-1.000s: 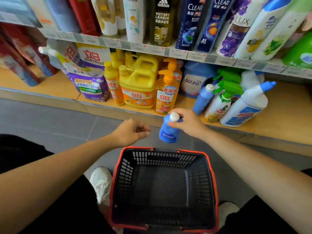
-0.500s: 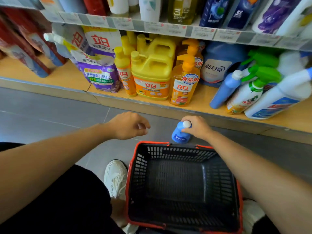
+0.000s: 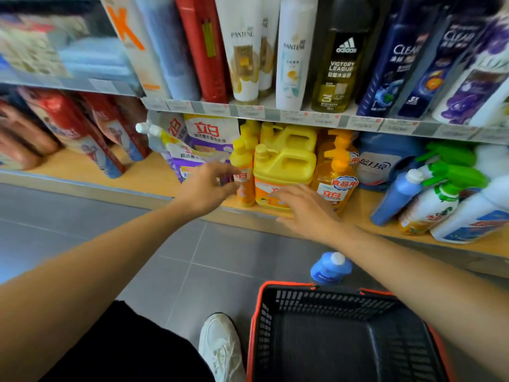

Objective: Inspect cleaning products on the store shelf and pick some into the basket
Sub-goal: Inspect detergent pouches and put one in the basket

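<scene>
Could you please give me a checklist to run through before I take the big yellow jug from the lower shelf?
1. Is the left hand free? ok: open, beside the slim orange bottle.
2. Is the right hand free? ok: open, fingers spread in front of the yellow jug.
3. Is the yellow jug reachable? ok: upright at the front of the shelf, between the slim orange bottle and the pump bottle.
4. Is the blue bottle in the basket? not ok: it shows beyond the far rim.
5. Is there room in the basket? ok: the visible inside holds nothing.
</scene>
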